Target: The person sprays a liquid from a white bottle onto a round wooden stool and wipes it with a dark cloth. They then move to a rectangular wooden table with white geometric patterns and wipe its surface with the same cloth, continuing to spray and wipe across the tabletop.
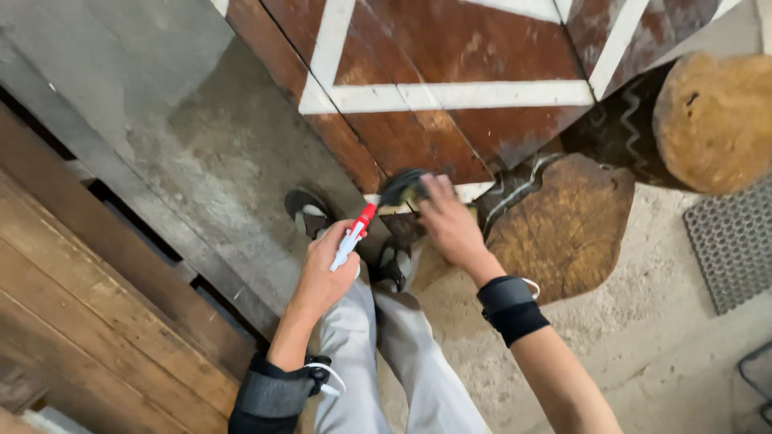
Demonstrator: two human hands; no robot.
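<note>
Two hands are catalogued, left to right.

Planks: worn wooden boards, seen at 8 o'clock.

Left hand: closed in a fist round the lower barrel of the marker.

Marker: white body, red cap; held just left of centre, above the knees. Long axis runs 7 to 1 o'clock, cap end pointing to 1 o'clock. Judged light, stiff and smooth, somewhat slippery; best gripped at mid-barrel.

Dark object: blurred, kind cannot be told; touched at the marker's cap end.

Right hand: fingers bent over the dark object; exact grip blurred.

Log slice: round wood, at 3 o'clock.

Painted board: reddish-brown, white stripes, at 12 o'clock.
</note>
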